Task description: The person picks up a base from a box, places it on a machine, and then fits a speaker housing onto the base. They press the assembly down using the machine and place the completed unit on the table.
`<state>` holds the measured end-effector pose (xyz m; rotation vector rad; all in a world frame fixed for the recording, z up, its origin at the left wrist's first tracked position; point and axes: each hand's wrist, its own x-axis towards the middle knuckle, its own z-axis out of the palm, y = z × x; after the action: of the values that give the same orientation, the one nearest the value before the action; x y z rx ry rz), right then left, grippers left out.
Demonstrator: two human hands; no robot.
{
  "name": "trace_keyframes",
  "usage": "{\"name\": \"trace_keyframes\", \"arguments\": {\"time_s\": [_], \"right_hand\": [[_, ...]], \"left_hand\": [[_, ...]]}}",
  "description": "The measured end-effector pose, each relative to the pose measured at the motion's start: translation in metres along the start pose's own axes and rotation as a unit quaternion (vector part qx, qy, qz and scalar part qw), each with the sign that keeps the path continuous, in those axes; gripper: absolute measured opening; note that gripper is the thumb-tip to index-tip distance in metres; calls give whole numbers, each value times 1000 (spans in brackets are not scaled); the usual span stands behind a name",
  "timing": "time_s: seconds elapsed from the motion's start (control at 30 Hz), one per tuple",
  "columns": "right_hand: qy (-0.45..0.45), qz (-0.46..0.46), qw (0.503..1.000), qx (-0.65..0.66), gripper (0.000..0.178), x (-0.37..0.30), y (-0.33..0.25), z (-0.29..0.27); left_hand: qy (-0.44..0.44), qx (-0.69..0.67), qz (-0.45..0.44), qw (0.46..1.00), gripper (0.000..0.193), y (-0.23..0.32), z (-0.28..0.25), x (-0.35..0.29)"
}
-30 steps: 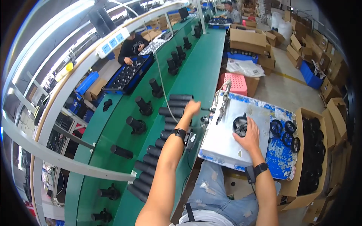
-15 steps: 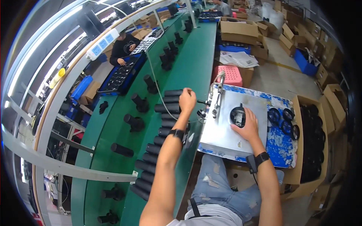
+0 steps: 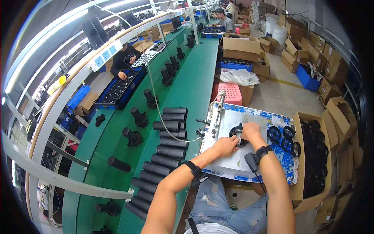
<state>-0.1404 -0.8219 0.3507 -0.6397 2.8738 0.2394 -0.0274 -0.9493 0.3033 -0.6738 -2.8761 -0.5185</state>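
A round black ring-shaped part lies on the silver metal plate in front of me. My left hand reaches across to its near left side, with fingertips pinched at the ring's middle. From the right, my right hand is curled against the ring's far right edge. Something pale and shiny shows between the fingers, too small to name. At the plate's left edge stands a metal clamp-like fixture, apart from both hands.
Black tubes lie in a row on the green bench. Several black rings rest on the blue board right of the plate, beside a cardboard box of dark round parts. Behind stands a pink stool. Co-workers sit further off.
My left hand has come from over the black tubes to the ring on the plate. My right hand has shifted from lying on the ring to curling at its far right edge.
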Motion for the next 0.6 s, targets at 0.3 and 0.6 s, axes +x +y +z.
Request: {"name": "trace_keyframes", "arguments": {"time_s": [0.3, 0.6], "right_hand": [[-101, -78, 984, -122, 32, 22, -10, -18], [-52, -97, 987, -113, 32, 10, -8, -17]], "left_hand": [[50, 27, 13, 998, 34, -3, 6, 2], [80, 34, -46, 995, 34, 8, 10, -4]]}}
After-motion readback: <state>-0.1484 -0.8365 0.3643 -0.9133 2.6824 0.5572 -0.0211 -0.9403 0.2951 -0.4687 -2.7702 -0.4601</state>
